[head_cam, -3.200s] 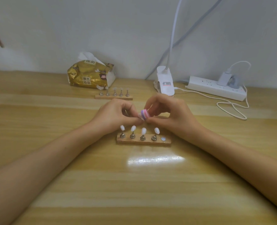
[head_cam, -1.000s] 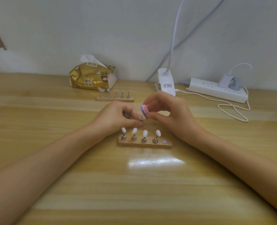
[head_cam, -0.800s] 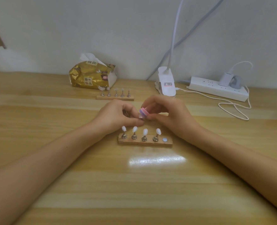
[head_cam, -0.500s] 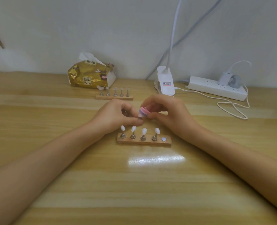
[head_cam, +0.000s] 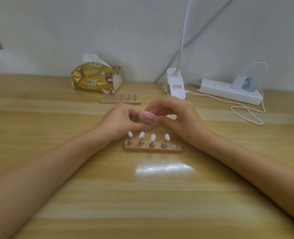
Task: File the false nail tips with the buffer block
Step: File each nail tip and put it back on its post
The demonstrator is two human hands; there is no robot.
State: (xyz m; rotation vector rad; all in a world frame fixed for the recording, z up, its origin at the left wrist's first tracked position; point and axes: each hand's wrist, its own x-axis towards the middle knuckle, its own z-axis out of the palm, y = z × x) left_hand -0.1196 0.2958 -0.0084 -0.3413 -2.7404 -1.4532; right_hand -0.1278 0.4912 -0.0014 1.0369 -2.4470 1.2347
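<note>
A right hand pinches the pink-and-purple buffer block above a wooden surface, just beyond a near stand whose four pegs carry white false nail tips. The left hand curls against the block's left side; whether it grips anything cannot be told. A second stand, tissue pack and power strip lie far.
</note>
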